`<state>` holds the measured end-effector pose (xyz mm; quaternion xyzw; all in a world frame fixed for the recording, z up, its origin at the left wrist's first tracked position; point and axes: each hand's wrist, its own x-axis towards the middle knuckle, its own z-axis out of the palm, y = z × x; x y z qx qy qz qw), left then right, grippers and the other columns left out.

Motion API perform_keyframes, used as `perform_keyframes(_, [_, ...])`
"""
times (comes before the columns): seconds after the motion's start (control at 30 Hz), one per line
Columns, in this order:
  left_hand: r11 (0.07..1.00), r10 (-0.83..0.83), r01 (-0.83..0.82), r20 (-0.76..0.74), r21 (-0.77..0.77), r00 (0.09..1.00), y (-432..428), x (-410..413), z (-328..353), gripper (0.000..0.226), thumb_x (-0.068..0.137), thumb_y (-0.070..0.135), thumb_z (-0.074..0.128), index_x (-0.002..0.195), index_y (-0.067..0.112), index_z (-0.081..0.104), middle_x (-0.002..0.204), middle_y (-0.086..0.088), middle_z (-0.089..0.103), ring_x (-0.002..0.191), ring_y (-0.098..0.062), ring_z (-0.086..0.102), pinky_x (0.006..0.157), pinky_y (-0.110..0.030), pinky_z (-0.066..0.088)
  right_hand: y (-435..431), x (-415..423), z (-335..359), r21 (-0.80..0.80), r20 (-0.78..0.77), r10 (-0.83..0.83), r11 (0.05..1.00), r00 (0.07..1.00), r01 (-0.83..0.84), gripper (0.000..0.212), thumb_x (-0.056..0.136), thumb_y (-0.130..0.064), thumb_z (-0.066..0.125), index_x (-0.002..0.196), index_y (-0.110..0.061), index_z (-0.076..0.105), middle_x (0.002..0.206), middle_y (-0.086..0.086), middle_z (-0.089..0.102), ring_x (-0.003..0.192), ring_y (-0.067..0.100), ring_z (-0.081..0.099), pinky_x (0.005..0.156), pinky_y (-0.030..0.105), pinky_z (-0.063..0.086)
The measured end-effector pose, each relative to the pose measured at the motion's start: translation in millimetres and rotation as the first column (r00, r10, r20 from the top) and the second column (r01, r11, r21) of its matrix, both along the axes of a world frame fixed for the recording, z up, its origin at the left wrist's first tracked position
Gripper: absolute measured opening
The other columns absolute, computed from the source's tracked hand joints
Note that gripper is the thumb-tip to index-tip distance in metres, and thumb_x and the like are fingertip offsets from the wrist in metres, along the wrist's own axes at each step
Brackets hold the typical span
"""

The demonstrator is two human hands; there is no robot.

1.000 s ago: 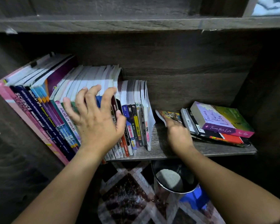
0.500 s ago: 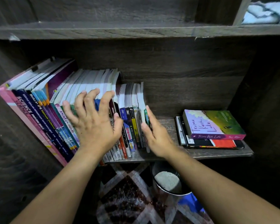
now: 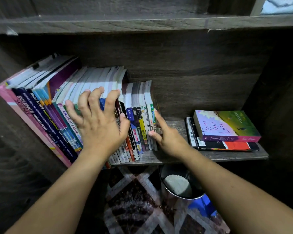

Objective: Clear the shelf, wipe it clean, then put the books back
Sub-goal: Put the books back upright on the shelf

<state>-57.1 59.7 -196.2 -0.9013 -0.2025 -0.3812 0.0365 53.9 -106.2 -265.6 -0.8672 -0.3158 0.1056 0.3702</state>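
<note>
A row of upright books point(image 3: 139, 119) fills the left half of the dark wooden shelf point(image 3: 176, 156), leaning left. My left hand point(image 3: 100, 122) lies spread flat on the spines in the middle of the row, fingers apart. My right hand point(image 3: 167, 137) presses its open fingers against the rightmost thin book point(image 3: 151, 119) of the row. A small stack of books lies flat at the right end, topped by a purple and green book point(image 3: 227, 125).
The upper shelf board point(image 3: 142, 22) runs overhead, with a pale cloth point(image 3: 281, 5) at its far right. Below the shelf a round metal bowl point(image 3: 181, 184) holding something grey stands on a patterned floor mat point(image 3: 139, 200). Dark side panels close both ends.
My right hand moved left from the flat stack to the right end of the upright row, pushing a thin book upright against it. My left hand stayed on the spines.
</note>
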Motion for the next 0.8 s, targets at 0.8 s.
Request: perform_keyframes(0.8, [1.0,0.016,-0.016,0.005,0.012,1.0,-1,1,-1,0.059,0.074,0.037,0.044,0.131,0.022,0.04,0.137,-0.015,0.036,0.134,-0.034,0.022,0.11,-0.059,-0.007,-123,76,-14,-0.586,0.413,-0.098,0.732,0.905,0.347,0.083,0.087,-0.036,0.064,0.153,-0.02,0.018,0.158,0.006,0.023,0.143,0.032,0.023,0.116,0.045,0.023])
